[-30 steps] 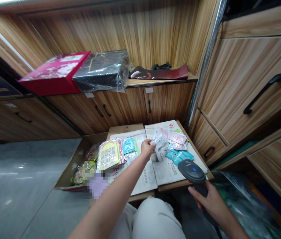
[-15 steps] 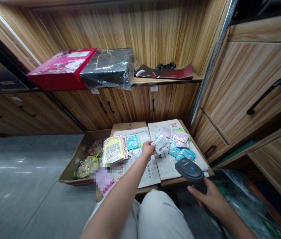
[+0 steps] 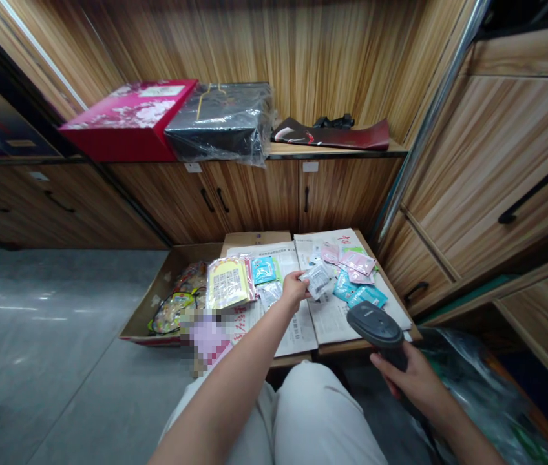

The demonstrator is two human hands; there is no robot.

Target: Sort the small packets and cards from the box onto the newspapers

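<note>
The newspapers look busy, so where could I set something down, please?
On the right newspaper, the near part, bordered by the silver packet, teal packets and scanner; on the left newspaper, a smaller patch between left hand and near edge. It is crowded around the pink packets and yellow pack.

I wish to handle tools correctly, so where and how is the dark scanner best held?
Probably take the scanner by its handle, coming from the picture's lower right, where the right grip holds it now. The handle slants down that way, narrower than the broad head, which projects uncovered toward the upper left.
</note>
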